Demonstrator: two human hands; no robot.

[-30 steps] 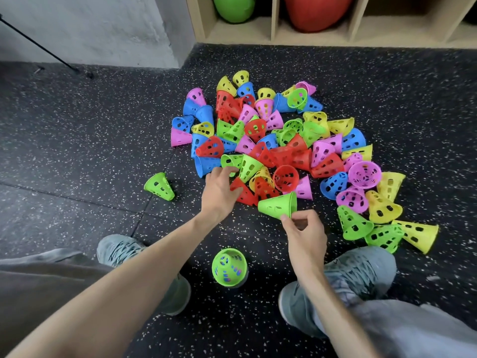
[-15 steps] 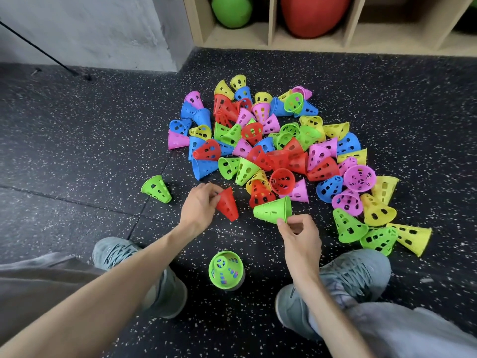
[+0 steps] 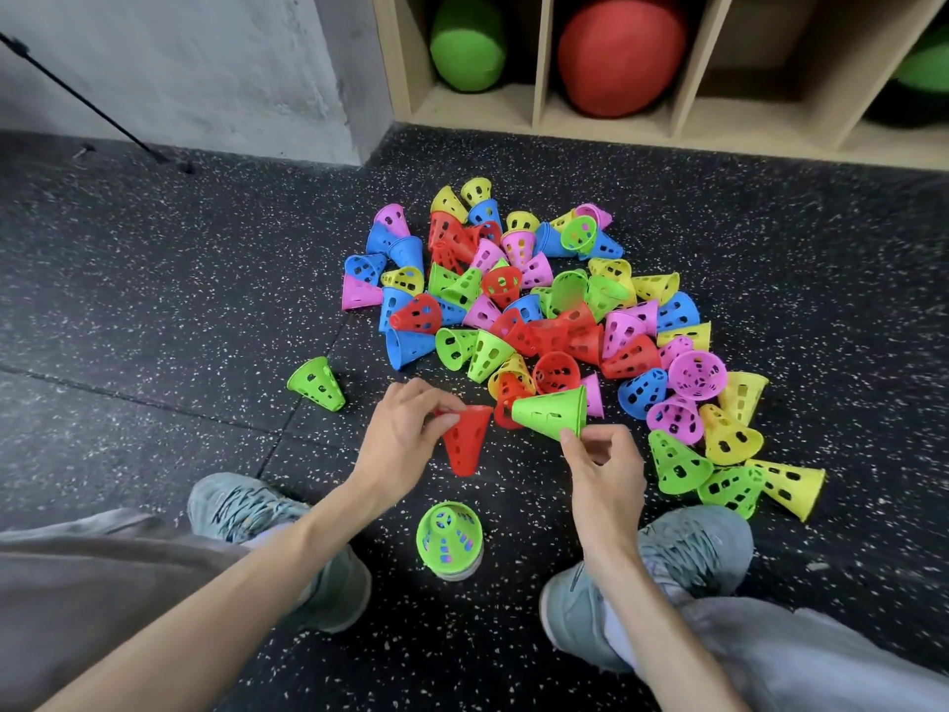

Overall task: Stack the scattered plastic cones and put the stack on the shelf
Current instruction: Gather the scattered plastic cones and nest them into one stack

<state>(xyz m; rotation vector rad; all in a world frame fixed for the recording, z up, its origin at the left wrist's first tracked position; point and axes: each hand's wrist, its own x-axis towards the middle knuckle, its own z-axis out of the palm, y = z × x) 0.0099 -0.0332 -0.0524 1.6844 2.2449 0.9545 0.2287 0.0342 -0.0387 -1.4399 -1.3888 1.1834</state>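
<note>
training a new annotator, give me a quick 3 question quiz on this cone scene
1. True or false: the left hand holds a red cone.
2. The right hand pinches a cone of which colour: A blue, B green, C pink?
3. Where does the started stack stand?

Key: 1 true. 2 B, the green cone. 3 On the floor between the two shoes, upside down, green cup outermost.

Two hands [image 3: 405, 434], two shoes [image 3: 683, 552], three balls [image 3: 621, 54], dozens of cones [image 3: 539, 310].
</note>
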